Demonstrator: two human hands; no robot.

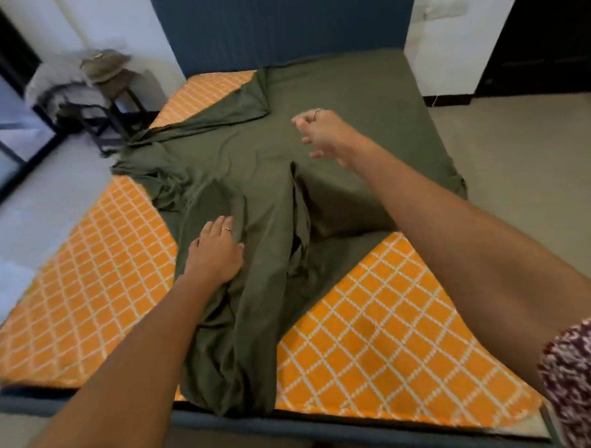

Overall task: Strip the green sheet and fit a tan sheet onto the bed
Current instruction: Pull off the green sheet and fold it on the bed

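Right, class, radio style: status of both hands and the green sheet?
Left hand flat on green sheet. Right hand open above it, holding nothing. Sheet bunched mid-bed, far right corner still on; orange mattress exposed.

A: Green sheet (250, 164)? Soft matt cloth, creased.
B: Mattress (379, 339): orange woven cloth, white lattice print, matt. Headboard (276, 22)?
A: Dark blue, ribbed, matt. Floor (523, 150) smooth.

Both hands (216, 250) (323, 135) extended, fingers relaxed

Soft daylight from the left, wide-angle bending at edges, slight motion blur.
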